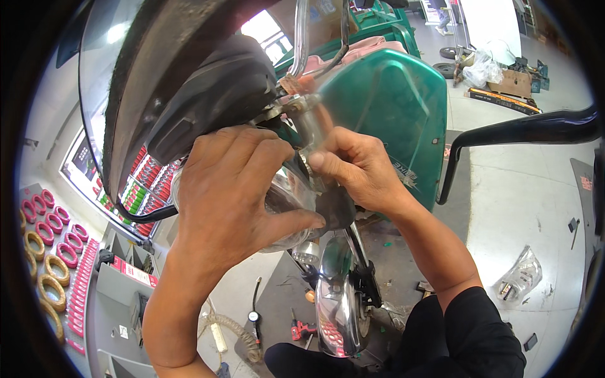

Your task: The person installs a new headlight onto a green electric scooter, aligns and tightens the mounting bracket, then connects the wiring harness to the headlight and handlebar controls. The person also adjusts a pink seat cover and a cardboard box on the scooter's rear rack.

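Observation:
My left hand [227, 189] is spread over the round headlight [295, 189] of a green electric tricycle or bike and grips it, fingers on top and thumb at its lower rim. Much of the headlight is hidden behind the palm. The thumb and curled fingers of my right hand [366, 167] pinch at a small silver metal part [304, 162] on the headlight's side. Behind them rises the metal steering column [305, 125]. The green front panel [383, 108] stands beyond my right hand. Below are the fork leg [358, 245] and the chrome front fender [333, 307].
A black bent bar [515, 130] juts in from the right. A windshield [101, 90] and dark cowl [217, 85] overhang the upper left. On the floor lie a red cordless drill [301, 329], a tyre gauge [254, 317] with coiled hose, and a plastic bag [521, 274].

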